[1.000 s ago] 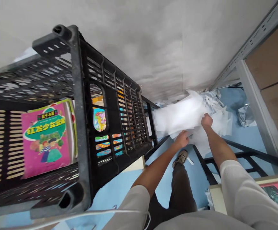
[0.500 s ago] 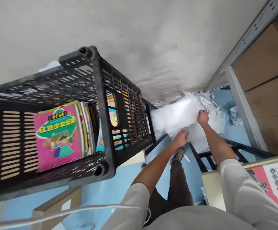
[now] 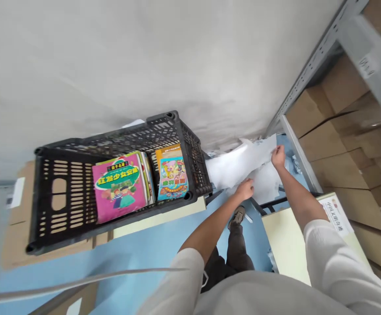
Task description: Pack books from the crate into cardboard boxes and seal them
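A large white sheet of paper (image 3: pixel 233 164) stretches over a heap of other white paper in the gap ahead of me. My right hand (image 3: pixel 278 156) pinches it at its right end, where the corner is lifted. My left hand (image 3: pixel 245 189) is closed at the sheet's lower edge; its fingertips are turned away, and what they hold is hidden. More loose white sheets (image 3: pixel 265 181) lie beneath and between my hands.
Left of my hands, a black plastic crate (image 3: pixel 111 232) holds picture books (image 3: pixel 121 186). Cardboard boxes (image 3: pixel 335 144) fill a grey metal shelf (image 3: pixel 295 148) on the right. A pale tabletop (image 3: pixel 285 236) with a book stands near my right arm. A white cable (image 3: pixel 79 282) crosses the lower left.
My right hand has raised the sheet's right end, and the sheet now hangs more taut. The view has shifted, showing the whole crate and more of the shelf.
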### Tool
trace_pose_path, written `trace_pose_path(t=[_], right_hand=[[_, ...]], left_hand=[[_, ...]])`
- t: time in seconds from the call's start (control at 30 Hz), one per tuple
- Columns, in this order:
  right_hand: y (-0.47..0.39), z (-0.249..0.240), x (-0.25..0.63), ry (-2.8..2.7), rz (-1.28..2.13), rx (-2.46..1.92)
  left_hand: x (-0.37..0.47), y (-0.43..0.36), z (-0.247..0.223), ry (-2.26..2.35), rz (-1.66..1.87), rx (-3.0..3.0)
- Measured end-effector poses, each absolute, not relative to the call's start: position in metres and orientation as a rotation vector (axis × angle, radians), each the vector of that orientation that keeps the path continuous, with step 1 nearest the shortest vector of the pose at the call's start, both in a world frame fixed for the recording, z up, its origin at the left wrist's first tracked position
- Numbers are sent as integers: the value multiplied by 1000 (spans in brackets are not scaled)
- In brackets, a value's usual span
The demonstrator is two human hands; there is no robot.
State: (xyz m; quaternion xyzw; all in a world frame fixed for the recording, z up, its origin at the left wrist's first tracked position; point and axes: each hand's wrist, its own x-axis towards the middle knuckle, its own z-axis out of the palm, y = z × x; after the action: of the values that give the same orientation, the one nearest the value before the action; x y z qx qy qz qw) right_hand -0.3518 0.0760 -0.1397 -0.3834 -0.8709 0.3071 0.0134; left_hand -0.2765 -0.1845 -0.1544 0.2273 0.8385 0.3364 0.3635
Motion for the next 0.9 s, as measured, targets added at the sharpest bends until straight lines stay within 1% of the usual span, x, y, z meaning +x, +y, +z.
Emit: trace_pose_path(t=[0.27,0.4,0.53,0.7,0.8,0.9], right_hand=[[83,-15,-314,-2464,910,-1185],[80,49,-263,-2318,925,-1214],[72,96,-197,-2067,944,-1291],[59,126,-113,-1695,1079,-1399],[51,127,-65,-1500,1125,-1441],[43,120,-16,-1363,1119,-1505]], left_hand=[[-277,-170,-66,2129,844,813],[-271,-160,-19,2087,828,986],[-259,-151,25,2076,821,1164],[-233,-141,70,2136,781,1403],[-213,-135,89,2124,717,1523],[-188,-125,96,2062,642,1614]])
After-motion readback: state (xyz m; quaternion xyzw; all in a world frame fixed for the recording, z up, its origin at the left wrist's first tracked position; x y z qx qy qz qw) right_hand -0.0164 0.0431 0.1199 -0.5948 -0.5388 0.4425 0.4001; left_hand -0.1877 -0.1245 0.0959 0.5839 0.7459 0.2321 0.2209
